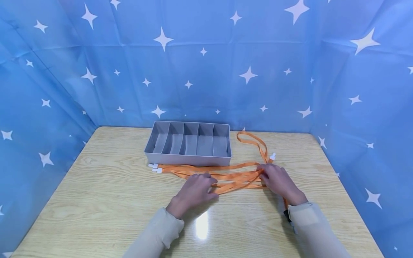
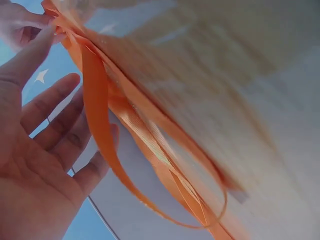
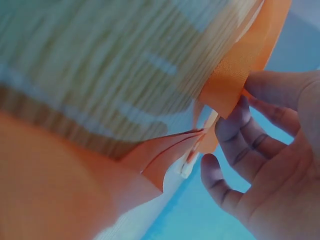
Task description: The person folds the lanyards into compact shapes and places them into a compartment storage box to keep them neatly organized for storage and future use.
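Several flat orange lanyards [image 1: 193, 167] lie stretched side by side across the wooden table, with white plastic clips [image 1: 157, 170] at their left end. My right hand [image 1: 280, 180] pinches an orange strap [image 3: 227, 85] between thumb and fingers at the right end of the bundle. Just beyond that hand, a lanyard loop [image 1: 265, 151] curves away toward the back, beside another white clip [image 1: 272, 156]. My left hand [image 1: 197, 188] hovers at the near side of the bundle, fingers extended and apart; a strap [image 2: 95, 107] passes close by its fingertips.
A grey tray [image 1: 187, 159] divided into compartments stands right behind the lanyards. Partly under the right sleeve, an orange strap ends in a black piece [image 1: 287, 215]. Blue star-patterned cloth [image 1: 206, 82] hangs at the table's back and sides.
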### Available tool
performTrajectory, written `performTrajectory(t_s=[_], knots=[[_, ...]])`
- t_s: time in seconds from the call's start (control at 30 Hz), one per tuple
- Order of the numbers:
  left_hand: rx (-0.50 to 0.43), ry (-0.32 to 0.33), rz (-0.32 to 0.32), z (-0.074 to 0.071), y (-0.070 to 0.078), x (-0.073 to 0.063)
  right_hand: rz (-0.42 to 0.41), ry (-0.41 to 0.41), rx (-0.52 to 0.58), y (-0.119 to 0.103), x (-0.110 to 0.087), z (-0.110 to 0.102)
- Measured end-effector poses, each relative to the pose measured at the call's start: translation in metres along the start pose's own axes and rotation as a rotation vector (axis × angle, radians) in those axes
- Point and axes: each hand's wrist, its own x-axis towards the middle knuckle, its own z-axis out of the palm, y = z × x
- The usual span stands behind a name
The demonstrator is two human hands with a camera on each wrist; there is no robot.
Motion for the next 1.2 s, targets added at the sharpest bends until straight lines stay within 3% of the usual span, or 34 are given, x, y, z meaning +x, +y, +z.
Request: performTrajectory(t_s=[0.13,0.43,0.9,1.2], knots=[[-0.01,-0.023,-0.025,-0.0006,0.0003,0.0002,0.006,0.005,0.003,-0.0003,0.0003,0.0009],[-0.163,-0.09,-0.109,-0.0021,-0.003,0.0022,0.017,0.014,0.014,-0.0007,-0.0005,0.0002],[-0.165,-0.189,-0.08,0.0002,-0.0024,0.0055,0.037,0.006,0.032,0.0006,-0.001,-0.0001],[-0.197,-0.206,-0.076,0.0044,-0.001,0.007,0.03,0.028,0.052,-0.0015,-0.0032,-0.0006]])
